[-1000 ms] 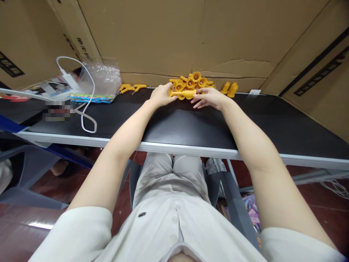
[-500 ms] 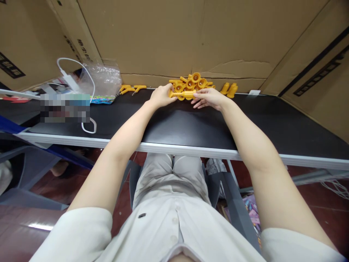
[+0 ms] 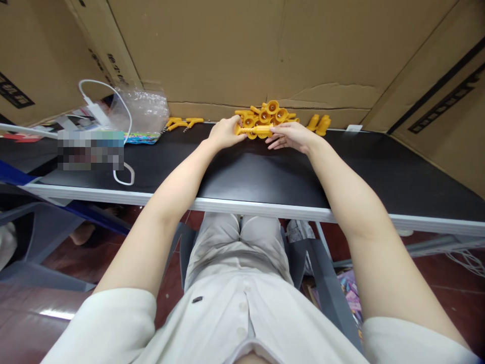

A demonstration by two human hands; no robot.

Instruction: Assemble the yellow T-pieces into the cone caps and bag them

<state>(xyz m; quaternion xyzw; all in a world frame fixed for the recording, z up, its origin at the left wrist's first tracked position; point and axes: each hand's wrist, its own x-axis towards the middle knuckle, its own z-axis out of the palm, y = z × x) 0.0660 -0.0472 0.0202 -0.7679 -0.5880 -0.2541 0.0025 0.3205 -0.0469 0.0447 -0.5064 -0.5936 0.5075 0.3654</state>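
Observation:
My left hand [image 3: 224, 132] and my right hand [image 3: 290, 136] meet at the far edge of a black table [image 3: 242, 172]. Between them they pinch a long yellow plastic piece [image 3: 254, 131], held level, the left fingers closed on its left end and the right thumb and forefinger on its right end. Just behind it lies a pile of yellow cup-shaped plastic parts [image 3: 267, 115]. Two more yellow parts [image 3: 319, 124] stand to the right of the pile, and two T-shaped yellow pieces [image 3: 183, 122] lie to the left.
Cardboard sheets [image 3: 246, 50] wall off the back and right side of the table. At the back left are a clear plastic bag [image 3: 140, 108], a white charger and cable [image 3: 113, 136] and colourful packets. Grey chair parts stand on the red floor below.

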